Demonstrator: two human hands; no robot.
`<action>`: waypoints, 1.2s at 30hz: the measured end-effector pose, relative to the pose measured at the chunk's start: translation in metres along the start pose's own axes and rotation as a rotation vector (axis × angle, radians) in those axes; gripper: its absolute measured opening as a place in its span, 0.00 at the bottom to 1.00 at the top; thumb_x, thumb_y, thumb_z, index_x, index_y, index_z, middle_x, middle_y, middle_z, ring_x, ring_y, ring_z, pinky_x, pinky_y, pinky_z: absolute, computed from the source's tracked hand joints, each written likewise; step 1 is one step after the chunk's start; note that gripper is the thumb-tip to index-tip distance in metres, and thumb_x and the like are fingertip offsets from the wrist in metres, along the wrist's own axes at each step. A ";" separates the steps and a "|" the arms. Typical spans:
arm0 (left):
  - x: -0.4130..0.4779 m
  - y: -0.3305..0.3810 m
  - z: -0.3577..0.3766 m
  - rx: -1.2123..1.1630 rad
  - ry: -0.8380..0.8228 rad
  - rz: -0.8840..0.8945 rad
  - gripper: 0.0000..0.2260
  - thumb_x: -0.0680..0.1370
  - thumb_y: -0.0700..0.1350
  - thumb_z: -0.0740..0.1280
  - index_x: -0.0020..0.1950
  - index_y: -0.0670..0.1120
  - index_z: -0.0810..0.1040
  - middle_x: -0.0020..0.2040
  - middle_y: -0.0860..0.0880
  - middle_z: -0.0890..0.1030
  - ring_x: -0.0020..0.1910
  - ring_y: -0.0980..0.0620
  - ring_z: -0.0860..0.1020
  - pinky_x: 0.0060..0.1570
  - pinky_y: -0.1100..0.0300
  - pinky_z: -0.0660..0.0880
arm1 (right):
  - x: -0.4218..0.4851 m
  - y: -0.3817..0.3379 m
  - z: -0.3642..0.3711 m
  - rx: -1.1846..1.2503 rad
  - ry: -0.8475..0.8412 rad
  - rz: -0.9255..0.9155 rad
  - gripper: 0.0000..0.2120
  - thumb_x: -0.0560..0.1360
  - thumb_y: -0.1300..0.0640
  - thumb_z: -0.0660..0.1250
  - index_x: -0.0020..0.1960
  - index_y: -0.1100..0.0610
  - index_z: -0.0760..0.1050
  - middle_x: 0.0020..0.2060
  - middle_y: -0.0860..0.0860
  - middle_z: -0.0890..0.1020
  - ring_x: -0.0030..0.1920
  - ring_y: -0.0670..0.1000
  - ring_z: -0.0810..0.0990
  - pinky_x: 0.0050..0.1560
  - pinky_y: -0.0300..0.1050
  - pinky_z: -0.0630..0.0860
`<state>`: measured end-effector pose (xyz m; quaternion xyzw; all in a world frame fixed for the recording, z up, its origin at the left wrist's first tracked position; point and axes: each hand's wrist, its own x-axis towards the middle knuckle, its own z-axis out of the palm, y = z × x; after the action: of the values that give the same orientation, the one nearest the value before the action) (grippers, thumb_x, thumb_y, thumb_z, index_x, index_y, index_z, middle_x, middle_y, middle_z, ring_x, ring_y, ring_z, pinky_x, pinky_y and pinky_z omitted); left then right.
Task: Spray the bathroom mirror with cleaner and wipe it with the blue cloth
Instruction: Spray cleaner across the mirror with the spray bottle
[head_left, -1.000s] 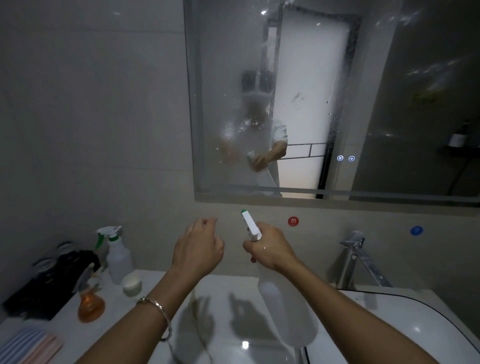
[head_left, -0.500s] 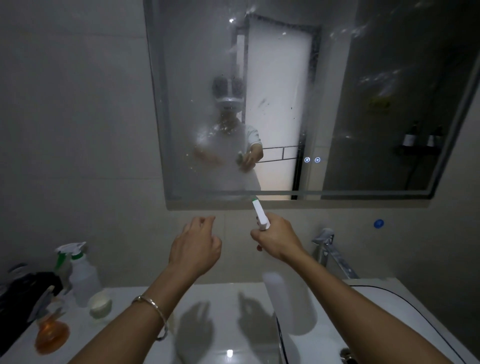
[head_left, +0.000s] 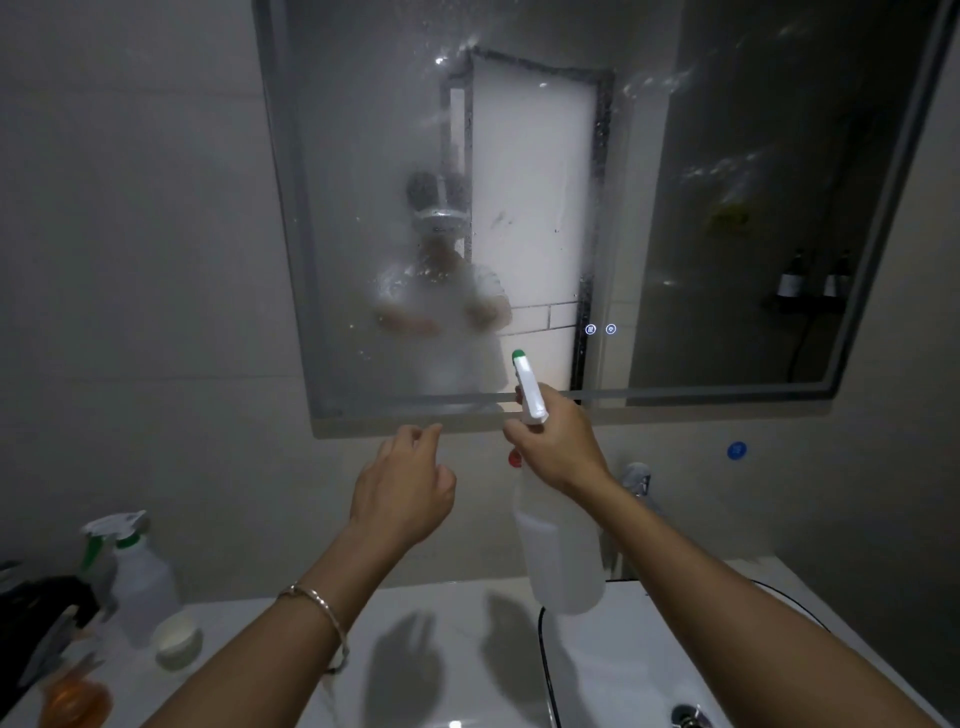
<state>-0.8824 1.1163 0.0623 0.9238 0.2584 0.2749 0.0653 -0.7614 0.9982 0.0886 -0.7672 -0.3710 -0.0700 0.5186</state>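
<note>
Above the right hand (head_left: 558, 447) gripping the spray bottle (head_left: 561, 551), mist the mirror (head_left: 727, 156) evenly, working rightward; left hand (head_left: 400, 493) relaxed, empty.

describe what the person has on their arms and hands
No gloves and no sleeves in view: both forearms are uncovered. A thin, shiny metal bangle circles the wrist behind the left hand. The right hand and its wrist wear nothing that shows.

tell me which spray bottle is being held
The translucent white bottle gripped by the right hand; the green-triggered bottle and orange bottle sit on the counter.
</note>
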 end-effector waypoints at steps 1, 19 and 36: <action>0.002 0.002 -0.001 0.001 0.005 0.006 0.23 0.78 0.47 0.56 0.73 0.48 0.61 0.67 0.46 0.68 0.64 0.47 0.68 0.55 0.54 0.70 | 0.002 -0.005 -0.003 0.005 0.009 -0.021 0.06 0.68 0.59 0.66 0.44 0.59 0.73 0.31 0.52 0.78 0.32 0.53 0.82 0.35 0.49 0.77; 0.008 0.062 0.038 -0.081 -0.074 0.135 0.20 0.78 0.48 0.57 0.71 0.49 0.63 0.67 0.47 0.68 0.63 0.48 0.68 0.55 0.55 0.69 | -0.011 0.038 -0.065 0.031 0.087 0.137 0.07 0.72 0.62 0.67 0.48 0.64 0.74 0.36 0.54 0.77 0.33 0.53 0.81 0.32 0.42 0.80; -0.006 0.132 0.080 -0.069 -0.165 0.152 0.21 0.78 0.48 0.56 0.72 0.48 0.62 0.67 0.47 0.68 0.62 0.47 0.69 0.53 0.54 0.70 | -0.047 0.114 -0.116 -0.017 0.052 0.300 0.05 0.73 0.61 0.67 0.43 0.64 0.75 0.29 0.49 0.74 0.24 0.41 0.75 0.26 0.34 0.71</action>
<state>-0.7850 1.0017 0.0266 0.9574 0.1715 0.2109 0.0970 -0.6896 0.8555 0.0335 -0.8162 -0.2381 -0.0145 0.5262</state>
